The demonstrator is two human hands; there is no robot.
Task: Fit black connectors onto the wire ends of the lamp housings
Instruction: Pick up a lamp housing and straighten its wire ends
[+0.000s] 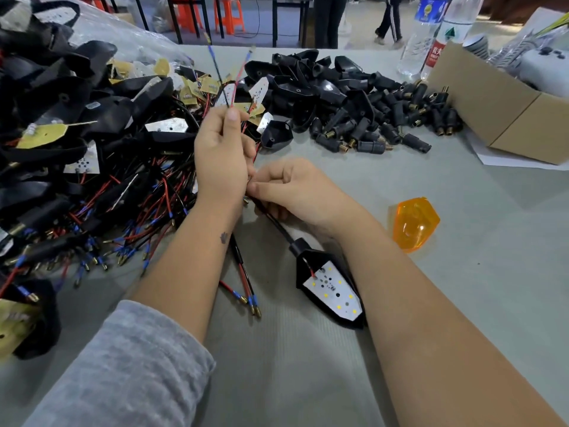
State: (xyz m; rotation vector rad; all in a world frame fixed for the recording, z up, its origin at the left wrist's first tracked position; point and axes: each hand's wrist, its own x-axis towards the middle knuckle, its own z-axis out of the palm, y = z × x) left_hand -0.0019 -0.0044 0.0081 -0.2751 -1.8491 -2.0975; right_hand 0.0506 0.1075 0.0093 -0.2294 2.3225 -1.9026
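- Lying nearest on the grey bench (308, 380), the black arrow-shaped lamp housing with its white LED board (331, 289) looks light and rigid.
- Right hand (292, 189): fingers curled round its thin black sheathed lead (277, 226), probably limp; best gripped near the end.
- Left hand (221, 149): fingers pinching upright red and black wires (234, 84).
- Black barrel connectors with brass threads (385, 124) are heaped beyond; small, hard.

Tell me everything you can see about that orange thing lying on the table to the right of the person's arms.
The orange cover looks like a translucent plastic lens, amber in colour, with a pointed, shield-like shape and a glossy, faceted surface. It lies alone on the grey table, to the right of the right forearm and of the open black lamp housing. Nothing touches it except the table; neither of the hands is near it. It appears whole, not fitted to any housing.
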